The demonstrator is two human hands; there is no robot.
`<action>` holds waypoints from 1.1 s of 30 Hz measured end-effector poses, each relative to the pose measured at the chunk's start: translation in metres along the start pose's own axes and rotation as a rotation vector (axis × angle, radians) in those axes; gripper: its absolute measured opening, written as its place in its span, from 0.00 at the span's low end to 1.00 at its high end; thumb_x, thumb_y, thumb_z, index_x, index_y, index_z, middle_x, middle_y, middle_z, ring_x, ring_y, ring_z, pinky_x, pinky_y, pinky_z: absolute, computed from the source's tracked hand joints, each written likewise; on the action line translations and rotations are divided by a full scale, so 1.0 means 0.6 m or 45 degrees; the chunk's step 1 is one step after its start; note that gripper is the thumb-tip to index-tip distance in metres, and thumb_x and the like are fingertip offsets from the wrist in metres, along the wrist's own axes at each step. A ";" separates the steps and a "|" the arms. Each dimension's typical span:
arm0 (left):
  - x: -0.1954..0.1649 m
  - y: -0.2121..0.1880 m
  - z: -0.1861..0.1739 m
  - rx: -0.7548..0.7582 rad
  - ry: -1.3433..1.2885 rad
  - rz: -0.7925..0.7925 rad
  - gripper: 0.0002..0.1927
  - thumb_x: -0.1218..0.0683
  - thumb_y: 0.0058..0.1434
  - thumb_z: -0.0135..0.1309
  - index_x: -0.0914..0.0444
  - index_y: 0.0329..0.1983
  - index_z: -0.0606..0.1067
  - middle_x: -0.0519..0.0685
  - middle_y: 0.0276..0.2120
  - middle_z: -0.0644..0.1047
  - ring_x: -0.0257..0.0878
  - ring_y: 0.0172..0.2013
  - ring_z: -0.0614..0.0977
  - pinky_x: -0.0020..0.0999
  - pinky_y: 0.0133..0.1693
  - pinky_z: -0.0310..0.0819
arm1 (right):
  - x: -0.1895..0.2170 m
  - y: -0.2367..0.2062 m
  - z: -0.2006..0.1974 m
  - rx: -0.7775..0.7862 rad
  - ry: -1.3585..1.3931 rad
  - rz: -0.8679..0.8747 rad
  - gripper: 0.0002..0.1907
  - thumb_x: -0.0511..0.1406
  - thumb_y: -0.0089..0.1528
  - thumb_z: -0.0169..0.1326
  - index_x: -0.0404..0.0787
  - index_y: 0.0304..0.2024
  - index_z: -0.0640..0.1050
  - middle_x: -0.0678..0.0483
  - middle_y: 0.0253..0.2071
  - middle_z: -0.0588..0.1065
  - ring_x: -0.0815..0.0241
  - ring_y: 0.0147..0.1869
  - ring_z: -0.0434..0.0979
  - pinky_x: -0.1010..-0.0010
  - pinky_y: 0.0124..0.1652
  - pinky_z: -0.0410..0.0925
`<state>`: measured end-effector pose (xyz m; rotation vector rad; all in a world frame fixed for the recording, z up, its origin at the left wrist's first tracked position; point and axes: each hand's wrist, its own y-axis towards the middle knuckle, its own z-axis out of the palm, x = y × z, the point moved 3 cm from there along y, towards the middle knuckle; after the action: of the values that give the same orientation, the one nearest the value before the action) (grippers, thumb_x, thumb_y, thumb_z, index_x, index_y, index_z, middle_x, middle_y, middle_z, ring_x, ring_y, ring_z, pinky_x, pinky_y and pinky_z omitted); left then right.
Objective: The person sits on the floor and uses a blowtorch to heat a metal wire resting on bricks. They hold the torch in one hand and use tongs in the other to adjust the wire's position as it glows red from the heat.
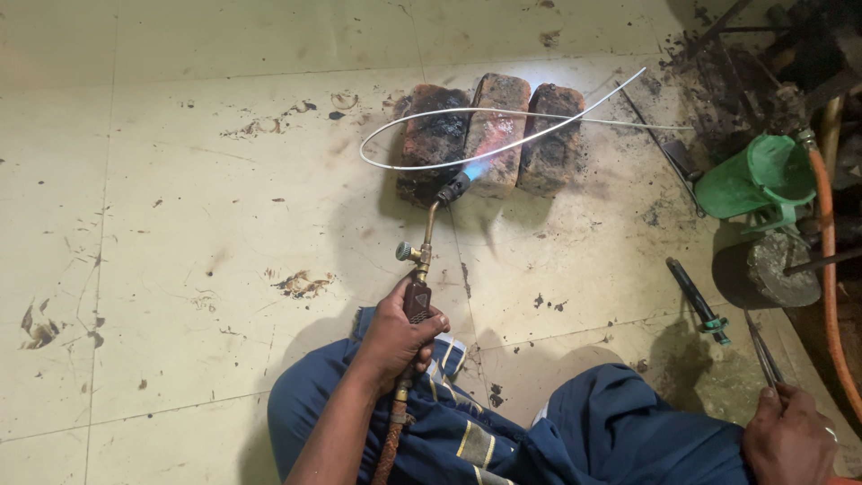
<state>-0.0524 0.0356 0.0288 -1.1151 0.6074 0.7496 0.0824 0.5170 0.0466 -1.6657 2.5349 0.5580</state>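
Note:
My left hand (395,337) grips the handle of a brass gas torch (422,256) with a hose running down past my knee. Its nozzle points away from me, and a blue flame (473,167) plays on a loop of thin silvery wire (422,163). The wire lies across three scorched bricks (498,99) set side by side on the tiled floor, with one end sticking out to the upper right. My right hand (790,440), at the lower right corner, holds a pair of thin metal tweezers (763,355) pointing up, well away from the bricks.
A green plastic jug (759,180) and a dark round pot (763,269) stand at the right, beside an orange hose (831,278) and sooty clutter. A black tool with a green collar (696,301) lies on the floor. My blue-trousered knees fill the bottom.

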 end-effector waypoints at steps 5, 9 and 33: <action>-0.010 0.002 0.007 -0.037 0.054 -0.062 0.17 0.62 0.58 0.60 0.62 0.47 0.67 0.47 0.28 0.77 0.29 0.15 0.72 0.25 0.13 0.66 | -0.001 0.002 0.008 0.036 -0.016 0.071 0.13 0.38 0.81 0.53 0.33 0.48 0.77 0.45 0.31 0.80 0.52 0.36 0.83 0.66 0.44 0.75; -0.023 0.009 0.023 -0.051 0.134 -0.092 0.19 0.63 0.57 0.60 0.62 0.50 0.67 0.47 0.30 0.77 0.30 0.15 0.73 0.26 0.13 0.66 | 0.000 0.002 0.007 0.020 -0.028 0.072 0.14 0.40 0.81 0.53 0.34 0.49 0.77 0.46 0.32 0.80 0.50 0.39 0.83 0.64 0.48 0.74; -0.020 0.032 0.046 -0.051 0.099 -0.046 0.19 0.64 0.58 0.59 0.63 0.49 0.66 0.48 0.29 0.76 0.31 0.14 0.73 0.27 0.12 0.67 | 0.010 -0.001 0.005 0.117 0.028 0.193 0.16 0.42 0.79 0.51 0.34 0.51 0.78 0.40 0.34 0.81 0.44 0.46 0.81 0.57 0.53 0.73</action>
<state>-0.0734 0.0636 0.0362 -1.1931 0.6384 0.6928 0.0801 0.5122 0.0422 -1.4679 2.6744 0.4274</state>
